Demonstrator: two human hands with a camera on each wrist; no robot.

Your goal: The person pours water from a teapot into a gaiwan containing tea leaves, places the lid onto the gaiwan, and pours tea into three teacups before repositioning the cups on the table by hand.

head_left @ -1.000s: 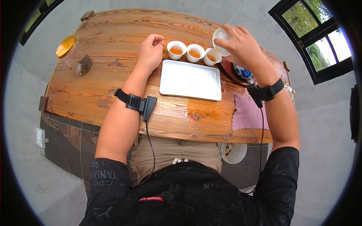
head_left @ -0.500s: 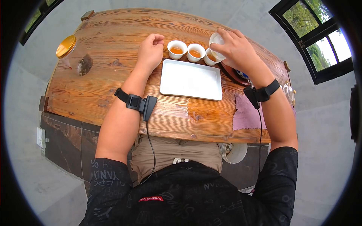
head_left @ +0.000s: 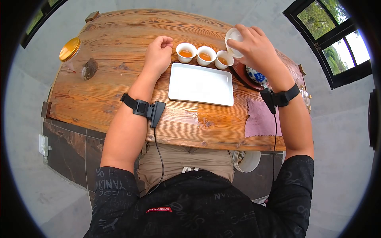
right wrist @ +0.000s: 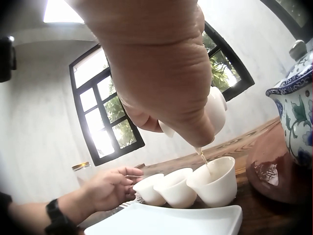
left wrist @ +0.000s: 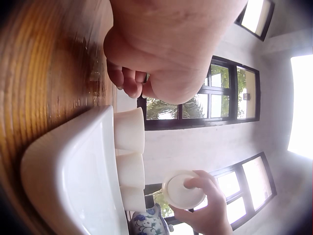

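My right hand (head_left: 257,47) grips a white gaiwan (head_left: 233,41), tilted above the rightmost of three white teacups. A thin stream of tea (right wrist: 204,157) runs down into that rightmost cup (right wrist: 215,187) in the right wrist view. Amber tea also stands in the middle cup (head_left: 205,56) and the left cup (head_left: 186,53). Fingers loosely curled and holding nothing, my left hand (head_left: 158,56) rests on the table beside the left cup. Directly in front of the row lies a white rectangular tray (head_left: 200,85).
A blue-and-white lidded pot (right wrist: 299,115) stands on a reddish-brown dish (right wrist: 274,169) at the right, partly under my right arm. A pink cloth (head_left: 260,119) lies nearer me. On the left are a gold-lidded jar (head_left: 70,49) and a dark stone-like lump (head_left: 89,69).
My right hand with the gaiwan shifted left over the rightmost cup, then back to the right and slightly farther away, uncovering that cup and the pot. My left hand stays put.
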